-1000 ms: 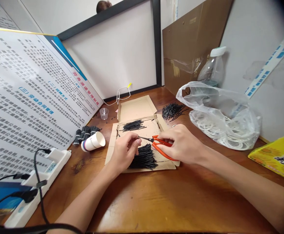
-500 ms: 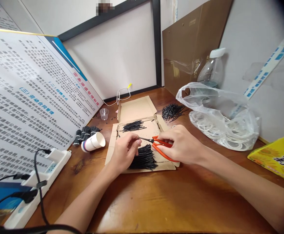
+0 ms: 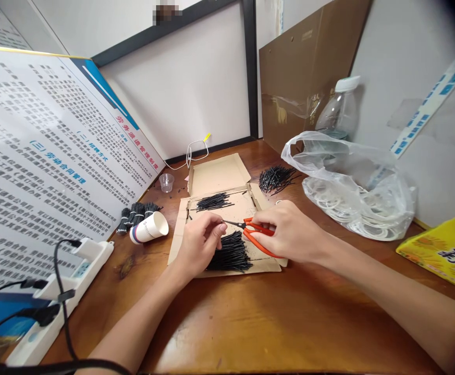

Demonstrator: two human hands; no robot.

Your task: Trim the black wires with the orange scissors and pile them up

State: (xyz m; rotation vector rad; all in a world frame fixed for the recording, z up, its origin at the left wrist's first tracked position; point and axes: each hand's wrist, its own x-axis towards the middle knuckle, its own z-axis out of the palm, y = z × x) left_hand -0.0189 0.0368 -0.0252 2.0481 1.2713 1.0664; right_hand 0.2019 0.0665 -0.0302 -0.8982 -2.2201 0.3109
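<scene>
Orange-handled scissors (image 3: 259, 244) are in my right hand (image 3: 287, 232), with the fingers wrapped round the loops. Their narrow dark blades point left and reach the fingertips of my left hand (image 3: 199, 239). Its thumb and forefinger are pinched together at the blade tips; whatever is between them is too small to make out. Under and beside my left hand, a dense pile of short black wire-like pieces (image 3: 233, 252) lies on an unfolded cardboard box (image 3: 266, 265). A smaller row of similar black pieces (image 3: 212, 201) lies farther back on the cardboard.
Another black heap (image 3: 276, 179) sits right of the cardboard. Left are tied black bundles (image 3: 135, 216), a tipped paper cup (image 3: 149, 228), a small clear cup (image 3: 167, 183) and a power strip (image 3: 71, 291). Right are a plastic bag (image 3: 358, 208), a bottle (image 3: 339, 112) and a yellow packet (image 3: 444, 255).
The scissor handles look slightly closer together than before. Both hands stay in nearly the same place, and the piles look unchanged.
</scene>
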